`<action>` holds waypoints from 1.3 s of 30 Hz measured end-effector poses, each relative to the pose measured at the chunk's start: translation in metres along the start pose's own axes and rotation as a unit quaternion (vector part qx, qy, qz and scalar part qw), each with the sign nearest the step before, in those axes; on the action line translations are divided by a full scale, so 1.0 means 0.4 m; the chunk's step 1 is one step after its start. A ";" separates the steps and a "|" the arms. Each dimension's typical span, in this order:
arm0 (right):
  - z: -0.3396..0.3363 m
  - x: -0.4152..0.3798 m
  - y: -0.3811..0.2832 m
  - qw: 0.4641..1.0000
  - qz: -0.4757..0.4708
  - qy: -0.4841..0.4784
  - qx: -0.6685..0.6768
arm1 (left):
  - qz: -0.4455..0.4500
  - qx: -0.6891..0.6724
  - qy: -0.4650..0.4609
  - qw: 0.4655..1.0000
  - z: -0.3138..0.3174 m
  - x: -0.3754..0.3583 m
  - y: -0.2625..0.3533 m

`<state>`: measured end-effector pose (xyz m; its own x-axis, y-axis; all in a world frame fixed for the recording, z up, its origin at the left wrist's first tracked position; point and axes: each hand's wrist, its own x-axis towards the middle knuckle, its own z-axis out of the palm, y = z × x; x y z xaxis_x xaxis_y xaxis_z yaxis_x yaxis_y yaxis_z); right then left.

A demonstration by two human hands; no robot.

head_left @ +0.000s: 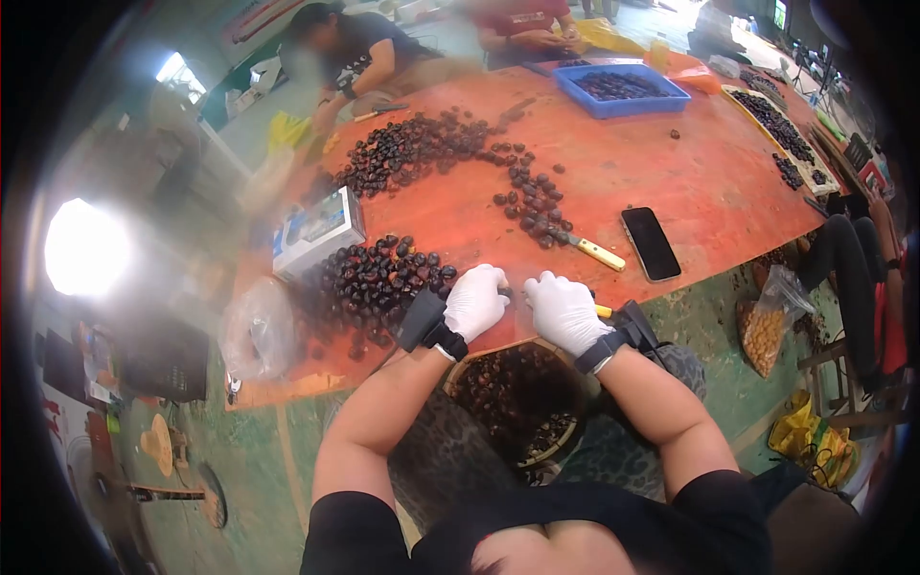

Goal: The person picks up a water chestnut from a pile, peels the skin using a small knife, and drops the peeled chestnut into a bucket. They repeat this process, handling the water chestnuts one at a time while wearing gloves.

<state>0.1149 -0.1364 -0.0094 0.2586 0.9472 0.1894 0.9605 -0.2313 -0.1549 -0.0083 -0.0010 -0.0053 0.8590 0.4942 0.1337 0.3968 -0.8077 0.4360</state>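
Observation:
My left hand point(476, 303), in a white glove, is closed at the table's front edge. A small dark chestnut point(505, 291) shows at its fingertips, mostly hidden by them. Close beside it my right hand point(565, 314), also gloved, is curled round a knife; only the end of its yellow handle point(603, 311) sticks out, and the blade is hidden. A heap of dark brown chestnuts point(383, 273) lies just left of my left hand. Below both hands, between my knees, stands a round basket point(572, 433) with dark shells and pieces in it.
On the orange table point(431, 216) lie another knife point(599, 253), a black phone point(651, 244), more chestnuts point(412, 149), a white box point(319, 233) and a clear plastic bag point(259, 329). A blue tray point(623, 107) stands farther back. People sit across and at right.

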 end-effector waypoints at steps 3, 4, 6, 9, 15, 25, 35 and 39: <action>-0.004 0.001 0.022 1.000 0.020 0.002 0.019 | -0.019 0.136 -0.032 0.990 -0.044 -0.005 -0.004; -0.009 -0.002 0.032 0.999 0.030 -0.001 0.026 | -0.023 0.143 -0.048 0.988 -0.050 0.002 -0.012; -0.011 -0.002 0.049 0.999 0.039 0.006 0.028 | -0.033 0.154 -0.081 0.984 -0.066 0.023 -0.019; -0.001 0.006 0.063 0.999 0.047 0.010 0.026 | 0.010 0.074 0.010 0.997 -0.059 0.086 0.014; -0.003 0.005 0.063 0.998 0.050 0.009 0.040 | 0.037 -0.081 0.075 0.993 0.056 0.224 0.044; -0.005 -0.006 0.067 0.996 0.052 0.018 0.065 | -0.012 -0.311 -0.017 0.950 0.014 0.127 0.009; -0.007 -0.002 0.018 0.996 -0.014 0.057 0.060 | -0.076 -0.243 -0.056 0.965 -0.007 0.014 -0.031; 0.004 0.005 0.007 0.997 -0.027 0.064 0.041 | -0.082 -0.229 -0.051 0.969 0.013 0.017 -0.042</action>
<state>0.1181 -0.1349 -0.0109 0.2228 0.9208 0.3200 0.9631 -0.1570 -0.2188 -0.0074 0.0143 -0.0162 0.8333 0.5506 -0.0488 0.3652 -0.4821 0.7964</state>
